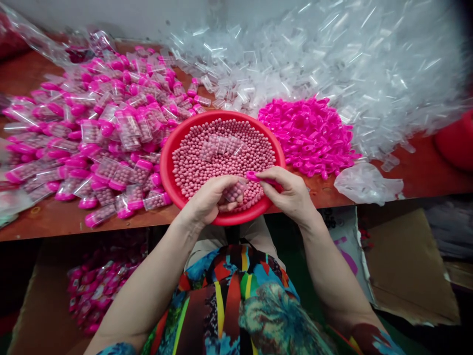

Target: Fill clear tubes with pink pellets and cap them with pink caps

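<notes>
Just below the frame's centre, the right hand [290,192] has its fingers clamped on a pink cap [252,176], its long axis roughly sideways, open end leftward. Just left, over the red bowl [168,182], the left hand's [207,197] fingers close around a clear bead-filled container [235,191].

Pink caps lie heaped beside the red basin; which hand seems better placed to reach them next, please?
Probably the right: the right hand is nearer the heap of pink caps, though it pinches one cap; the left hand, farther off, holds a clear container of beads.
</notes>
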A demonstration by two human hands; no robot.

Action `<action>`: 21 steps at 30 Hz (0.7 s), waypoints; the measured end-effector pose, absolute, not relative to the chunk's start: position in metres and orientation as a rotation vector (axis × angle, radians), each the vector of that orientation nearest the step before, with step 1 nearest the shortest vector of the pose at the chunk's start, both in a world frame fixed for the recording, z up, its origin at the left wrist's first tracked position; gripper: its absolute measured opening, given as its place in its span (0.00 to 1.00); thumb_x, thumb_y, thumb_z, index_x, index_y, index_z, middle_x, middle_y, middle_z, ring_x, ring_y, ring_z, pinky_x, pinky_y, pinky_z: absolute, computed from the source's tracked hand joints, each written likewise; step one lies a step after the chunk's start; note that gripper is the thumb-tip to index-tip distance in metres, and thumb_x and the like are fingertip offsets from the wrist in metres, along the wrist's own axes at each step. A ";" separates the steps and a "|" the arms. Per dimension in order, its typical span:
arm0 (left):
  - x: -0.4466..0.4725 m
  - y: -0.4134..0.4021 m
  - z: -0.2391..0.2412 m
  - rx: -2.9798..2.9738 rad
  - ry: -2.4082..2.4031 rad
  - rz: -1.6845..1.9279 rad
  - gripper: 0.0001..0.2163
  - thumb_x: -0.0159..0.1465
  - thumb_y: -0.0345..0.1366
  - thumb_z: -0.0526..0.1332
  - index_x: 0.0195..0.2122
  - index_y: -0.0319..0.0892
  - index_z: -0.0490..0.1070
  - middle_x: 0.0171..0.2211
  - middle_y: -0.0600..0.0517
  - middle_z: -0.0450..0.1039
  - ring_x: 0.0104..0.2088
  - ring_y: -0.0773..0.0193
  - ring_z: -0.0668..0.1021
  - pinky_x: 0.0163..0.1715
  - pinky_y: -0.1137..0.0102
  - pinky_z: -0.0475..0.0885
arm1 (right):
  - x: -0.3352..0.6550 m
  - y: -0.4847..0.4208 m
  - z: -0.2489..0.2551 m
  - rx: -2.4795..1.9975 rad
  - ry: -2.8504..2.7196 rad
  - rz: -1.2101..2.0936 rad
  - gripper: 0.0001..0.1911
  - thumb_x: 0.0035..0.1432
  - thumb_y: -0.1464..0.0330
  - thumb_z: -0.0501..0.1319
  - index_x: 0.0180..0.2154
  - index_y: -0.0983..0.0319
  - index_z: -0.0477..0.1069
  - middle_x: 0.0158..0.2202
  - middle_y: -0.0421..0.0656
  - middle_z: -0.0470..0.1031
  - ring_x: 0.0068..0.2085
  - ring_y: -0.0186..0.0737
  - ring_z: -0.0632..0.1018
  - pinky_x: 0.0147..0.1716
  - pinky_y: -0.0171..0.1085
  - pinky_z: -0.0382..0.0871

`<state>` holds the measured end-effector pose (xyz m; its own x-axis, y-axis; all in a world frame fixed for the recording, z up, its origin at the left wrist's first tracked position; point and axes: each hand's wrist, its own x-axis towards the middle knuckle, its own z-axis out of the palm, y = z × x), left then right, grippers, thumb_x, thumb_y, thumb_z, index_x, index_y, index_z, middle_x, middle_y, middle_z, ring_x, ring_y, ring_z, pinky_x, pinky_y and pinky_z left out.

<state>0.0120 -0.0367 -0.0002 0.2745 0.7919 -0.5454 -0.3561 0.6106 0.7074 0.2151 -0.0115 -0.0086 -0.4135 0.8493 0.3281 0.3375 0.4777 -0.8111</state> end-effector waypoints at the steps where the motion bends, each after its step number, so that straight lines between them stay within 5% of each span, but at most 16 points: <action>1: 0.012 -0.037 -0.001 0.521 1.004 0.832 0.11 0.59 0.40 0.63 0.38 0.38 0.77 0.25 0.52 0.71 0.20 0.72 0.68 0.16 0.78 0.55 | 0.215 -0.011 -0.008 -1.010 -1.952 0.802 0.11 0.62 0.71 0.61 0.46 0.57 0.78 0.44 0.44 0.81 0.45 0.40 0.80 0.47 0.41 0.74; 8: 0.015 -0.044 -0.004 0.586 0.825 0.962 0.11 0.61 0.38 0.67 0.43 0.40 0.76 0.35 0.51 0.74 0.31 0.70 0.74 0.32 0.75 0.68 | 0.188 -0.020 -0.009 -1.103 -1.690 0.898 0.08 0.62 0.65 0.64 0.43 0.57 0.78 0.40 0.41 0.80 0.42 0.38 0.79 0.44 0.39 0.75; 21: 0.014 -0.046 -0.009 0.684 0.810 0.949 0.10 0.65 0.40 0.64 0.40 0.37 0.73 0.32 0.51 0.71 0.28 0.72 0.70 0.29 0.76 0.66 | 0.185 -0.016 -0.008 -1.063 -1.657 1.007 0.04 0.60 0.66 0.65 0.37 0.58 0.78 0.37 0.42 0.77 0.42 0.39 0.78 0.45 0.40 0.73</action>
<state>0.0142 -0.0463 -0.0093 0.3440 0.8932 -0.2895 -0.4262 0.4232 0.7995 0.1850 -0.0157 -0.0081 -0.2283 0.9406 0.2514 0.2102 0.2998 -0.9306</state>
